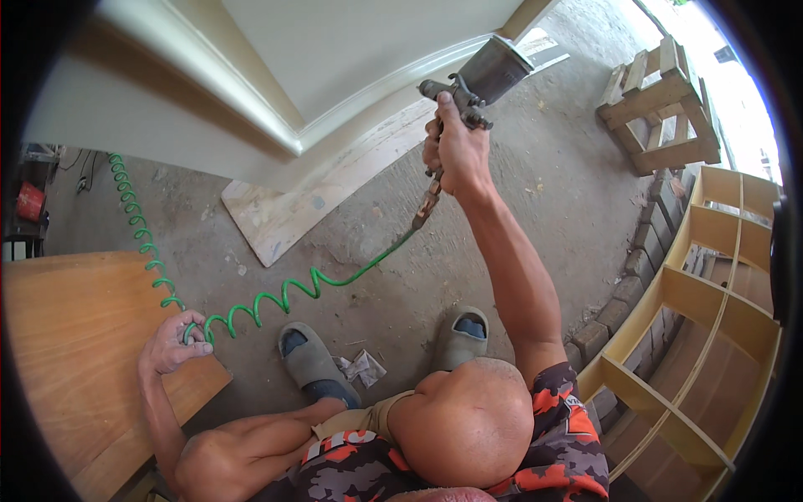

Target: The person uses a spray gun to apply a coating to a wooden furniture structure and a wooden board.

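Both busy — right hand point(456, 155) grips spray gun point(473, 84), left hand point(171, 343) clenches green hose point(276, 297) — above concrete floor point(519, 217).

You wear a sleeveless shirt point(552, 435) in a camouflage pattern of orange, grey and black, with pale lettering across the front. Your shorts point(360, 418) are khaki. On your feet are grey slip-on clogs with open heels, the left clog point(314, 364) and the right clog point(464, 335). Both arms are bare.
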Available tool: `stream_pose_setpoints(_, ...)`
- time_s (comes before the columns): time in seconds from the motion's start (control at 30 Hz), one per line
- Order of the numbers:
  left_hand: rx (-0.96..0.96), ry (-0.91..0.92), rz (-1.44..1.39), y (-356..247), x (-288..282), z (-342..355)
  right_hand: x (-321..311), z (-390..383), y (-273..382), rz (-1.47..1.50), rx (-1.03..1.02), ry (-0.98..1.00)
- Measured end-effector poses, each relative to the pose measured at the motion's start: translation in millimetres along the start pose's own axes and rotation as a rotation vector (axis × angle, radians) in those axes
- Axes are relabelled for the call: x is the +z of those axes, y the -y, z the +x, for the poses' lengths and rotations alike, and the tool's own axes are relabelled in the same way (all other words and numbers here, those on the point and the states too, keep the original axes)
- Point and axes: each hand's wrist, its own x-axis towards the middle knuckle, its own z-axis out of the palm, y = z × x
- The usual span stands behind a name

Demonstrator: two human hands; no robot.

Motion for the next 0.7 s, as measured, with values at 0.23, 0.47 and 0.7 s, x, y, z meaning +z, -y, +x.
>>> stream_pose_setpoints(0.23, 0.032, 0.035, -0.101, -30.9, 18.6, 4.6, -34.2, 65.4, 39.2, -0.066, -0.092, -0.135)
stream_pose_setpoints(0.47, 0.085, 0.112, -0.044, -60.4, 32.3, 12.4, -69.9, 122.3, 68.8, -0.097, -0.169, -0.194)
stream_pose_setpoints(0.7, 0.152, 0.162, -0.026, -83.0, 46.3, 18.6, -98.8, 173.8, 91.2, -0.205, -0.214, -0.268)
